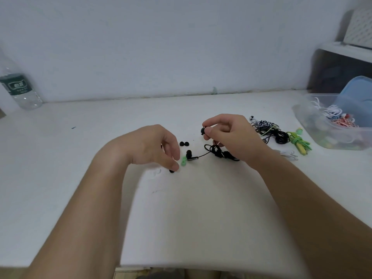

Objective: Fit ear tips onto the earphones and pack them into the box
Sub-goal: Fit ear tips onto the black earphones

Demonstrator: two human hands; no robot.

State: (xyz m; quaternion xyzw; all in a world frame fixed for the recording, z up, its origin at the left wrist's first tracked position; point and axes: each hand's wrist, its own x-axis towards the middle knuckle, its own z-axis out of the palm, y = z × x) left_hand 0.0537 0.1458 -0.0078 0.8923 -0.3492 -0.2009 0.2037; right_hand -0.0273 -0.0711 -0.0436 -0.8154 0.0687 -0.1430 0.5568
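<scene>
Right fingers (213,123) around black earbud (203,130)

A plain pale wall (161,47), evenly lit with a cool bluish cast, fills the upper half of the view and meets the white worktop (70,158) along a darker, slightly rough seam. At the far left, against the wall, a clear plastic water bottle (21,89) with a green label stands on the worktop. At the far right a white shelf (346,50) spans a dark recess and carries a white dotted container (359,27).
</scene>
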